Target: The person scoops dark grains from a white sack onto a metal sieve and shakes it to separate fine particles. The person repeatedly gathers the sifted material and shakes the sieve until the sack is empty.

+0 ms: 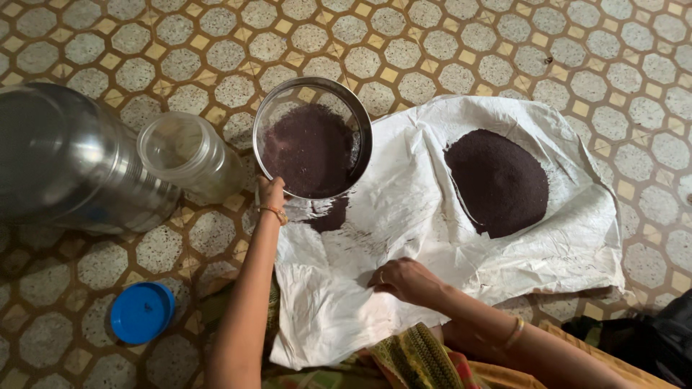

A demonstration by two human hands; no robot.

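Far left, a big shiny steel canister (68, 155) lies on its side on the patterned tile floor (504, 50), and touching it on the right is a clear plastic jar (189, 155), lid off, mouth tipped toward us. Nearer, down by the person's knee, a round blue plastic lid (142, 312) sits flat on the tiles, well apart from the jar.

Now the left hand (272, 194): fingers curled over the near rim of a round steel-rimmed sieve (312, 138), gripping it and holding it above the left edge of the crumpled white plastic sheet (404, 209). The sieve carries a dark mound of tiny blackish-brown seeds (306, 151). Just beneath it, near the wrist with its thin bangle (275, 212), a small dark patch of sifted seeds (330, 215) lies on the sheet.

Moving right, the right hand (405, 279) rests on the near middle of the sheet, fingers loosely bent and pressed down on the plastic, holding nothing; a ring (381, 276) shows on one finger.

Further right and farther off, a large round flat heap of the same dark seeds (497, 181) is spread on the sheet, well apart from both hands.
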